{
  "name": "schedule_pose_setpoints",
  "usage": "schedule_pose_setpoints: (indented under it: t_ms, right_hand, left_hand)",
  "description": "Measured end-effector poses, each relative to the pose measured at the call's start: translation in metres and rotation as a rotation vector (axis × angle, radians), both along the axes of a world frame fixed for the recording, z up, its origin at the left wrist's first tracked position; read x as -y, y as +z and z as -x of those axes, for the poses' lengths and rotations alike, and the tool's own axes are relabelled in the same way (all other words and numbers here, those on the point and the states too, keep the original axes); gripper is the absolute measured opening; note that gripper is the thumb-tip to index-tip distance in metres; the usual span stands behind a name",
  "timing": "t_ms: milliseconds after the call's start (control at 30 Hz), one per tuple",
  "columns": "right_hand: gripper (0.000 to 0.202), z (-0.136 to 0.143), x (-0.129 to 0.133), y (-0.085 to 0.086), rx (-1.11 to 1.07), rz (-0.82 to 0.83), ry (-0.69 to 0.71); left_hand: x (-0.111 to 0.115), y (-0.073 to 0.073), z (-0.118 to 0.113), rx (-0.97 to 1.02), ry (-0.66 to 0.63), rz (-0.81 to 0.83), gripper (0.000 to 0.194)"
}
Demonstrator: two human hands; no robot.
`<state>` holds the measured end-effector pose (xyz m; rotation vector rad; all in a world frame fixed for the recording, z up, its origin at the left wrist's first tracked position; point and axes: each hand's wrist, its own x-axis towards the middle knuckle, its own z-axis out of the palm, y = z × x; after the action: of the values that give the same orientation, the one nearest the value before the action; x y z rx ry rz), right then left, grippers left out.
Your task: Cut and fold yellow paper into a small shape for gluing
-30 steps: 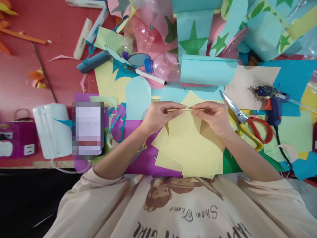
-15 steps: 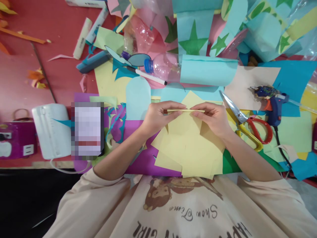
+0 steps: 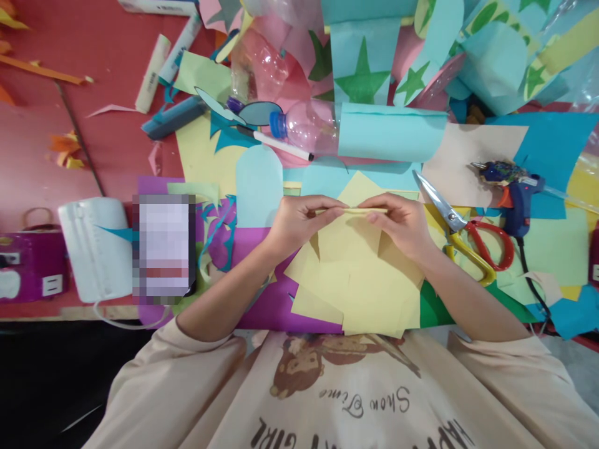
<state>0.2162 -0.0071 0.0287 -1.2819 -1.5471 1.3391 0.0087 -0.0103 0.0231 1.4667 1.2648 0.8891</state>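
Between my two hands is a narrow folded strip of yellow paper (image 3: 359, 210), held level by its ends. My left hand (image 3: 304, 218) pinches the left end between thumb and fingers. At the other end, my right hand (image 3: 397, 218) pinches it the same way, its thumb along the near edge. Beneath lie several overlapping yellow paper sheets (image 3: 360, 274), close to my body. Large scissors (image 3: 452, 218) with one red and one yellow handle lie partly spread just right of my right hand.
A clear bottle (image 3: 311, 128) wrapped in light blue paper lies beyond my hands, by a white marker (image 3: 285, 144). A blue glue gun (image 3: 517, 193) with a cord rests at right. On the left are a phone (image 3: 163, 243) and a white device (image 3: 96, 249) with a cable.
My fingers have shifted slightly along the yellow strip, and its edge looks a little more tilted toward me. The view has moved slightly; the other things lie as before.
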Motion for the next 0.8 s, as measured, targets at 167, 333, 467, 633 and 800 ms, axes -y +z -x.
schedule_pose_setpoints:
  t_ms: [167, 333, 467, 633, 800]
  right_hand:
    - [0.011, 0.0014, 0.0028, 0.0003, 0.021, -0.006, 0.059]
    - [0.011, 0.0022, 0.0043, 0.0005, 0.014, 0.001, 0.045]
    - [0.006, 0.0026, 0.0018, -0.0007, -0.07, 0.026, -0.042]
    - [0.007, 0.0008, -0.0025, -0.0022, -0.11, 0.077, -0.131]
    - [0.01, -0.0009, -0.0054, -0.0044, -0.188, 0.162, -0.162]
  left_hand:
    - [0.0002, 0.0006, -0.0021, 0.037, -0.09, -0.014, 0.023]
    - [0.0012, 0.0024, -0.0035, -0.014, -0.099, -0.002, 0.028]
    - [-0.0005, 0.0015, -0.0015, 0.014, -0.012, -0.012, 0.022]
    - [-0.0038, -0.0001, 0.0014, 0.002, 0.122, 0.012, 0.027]
    - [-0.004, 0.0014, 0.0007, 0.011, 0.112, 0.03, 0.032]
